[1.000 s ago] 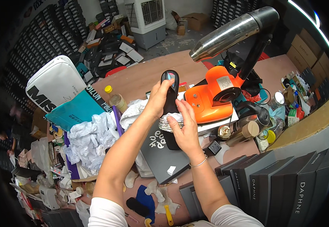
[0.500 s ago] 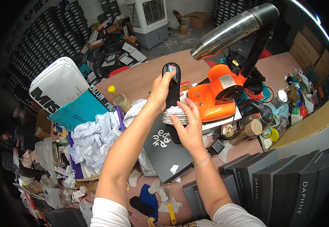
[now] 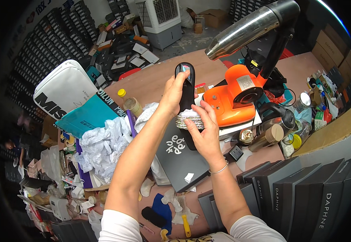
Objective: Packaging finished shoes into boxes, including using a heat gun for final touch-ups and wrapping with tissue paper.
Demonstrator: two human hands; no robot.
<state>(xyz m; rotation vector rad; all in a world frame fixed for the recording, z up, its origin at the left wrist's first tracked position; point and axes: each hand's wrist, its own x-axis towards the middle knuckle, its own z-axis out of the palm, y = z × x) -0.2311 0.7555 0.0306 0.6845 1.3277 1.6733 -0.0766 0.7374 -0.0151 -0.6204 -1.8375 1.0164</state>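
Note:
A black slipper (image 3: pixel 188 94) with a glittering strap (image 3: pixel 186 122) is held over a dark grey shoebox (image 3: pixel 179 171), its heel end pointing away from me. My left hand (image 3: pixel 171 93) is closed round the heel part, the thumb lying on the insole near a coloured label. Something white (image 3: pixel 189 113) shows under the strap. With thumb and fingers my right hand (image 3: pixel 206 135) grips the strap from the right side. The slipper's toe end lies partly behind the right hand, and the left fingers underneath are hidden.
Right of the slipper stands an orange machine (image 3: pixel 228 107) with a metal blower tube (image 3: pixel 250 30). Crumpled white plastic (image 3: pixel 107 143) fills a box at left. Several dark shoeboxes (image 3: pixel 304 197) stand at lower right. A yellow-handled brush (image 3: pixel 186 226) lies nearest me, beside a blue cloth (image 3: pixel 162 211).
Both hands keep almost the same hold on the slipper, with only a slight shift of the right fingers at the strap. The whole view has moved a little.

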